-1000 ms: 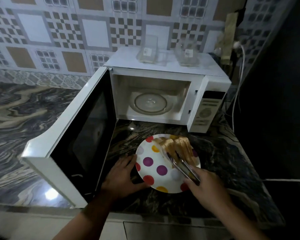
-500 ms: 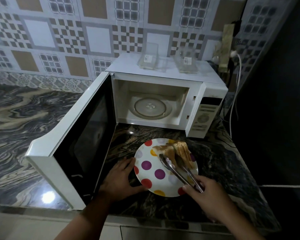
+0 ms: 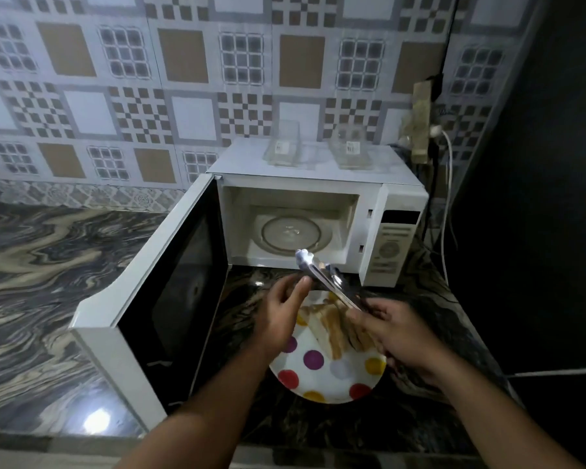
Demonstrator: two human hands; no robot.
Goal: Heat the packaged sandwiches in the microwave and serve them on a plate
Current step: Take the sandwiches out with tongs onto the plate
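Now, right hand (image 3: 398, 336): gripped tongs (image 3: 322, 275) above the sandwiches (image 3: 332, 328)
Left hand (image 3: 281, 309): fingertips touched the tongs, loosely curled
Microwave (image 3: 318, 211): door stood open

White plate (image 3: 342, 384) dotted in red, purple, yellow and grey, with tan-and-cream sandwiches (image 3: 335, 328) at its 12 o'clock. White microwave (image 3: 318, 177) with black door glass; swirling brown-grey marbled counter (image 3: 48, 265); beige, white and checked wall tiles (image 3: 183, 79).
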